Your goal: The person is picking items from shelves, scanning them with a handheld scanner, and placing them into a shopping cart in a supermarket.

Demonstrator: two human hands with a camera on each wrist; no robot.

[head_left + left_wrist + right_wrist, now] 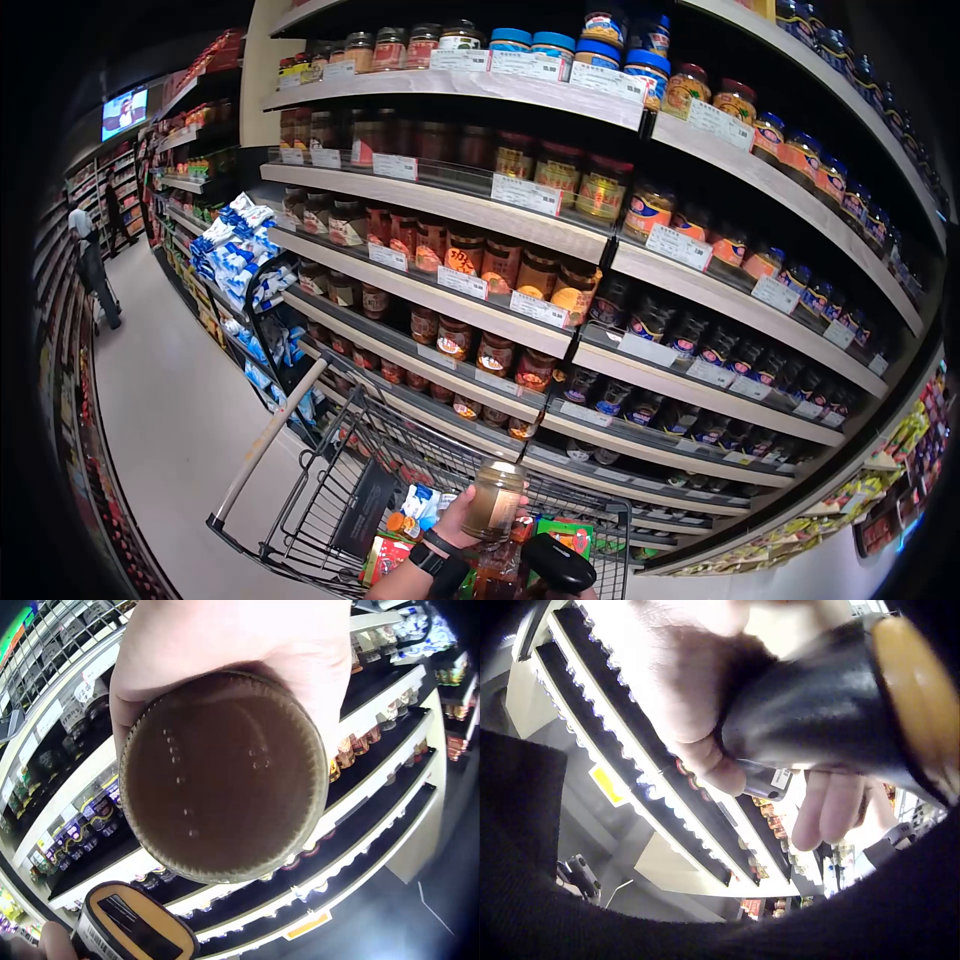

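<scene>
Low in the frame, the left hand [452,522] grips a brown jar [494,500] above the cart [330,500]. The right hand [705,697] holds a black scanner [558,563], apparently mid-scan; the jar's barcode likely must face it next.

Bare hands, black left wristband [432,553]
</scene>
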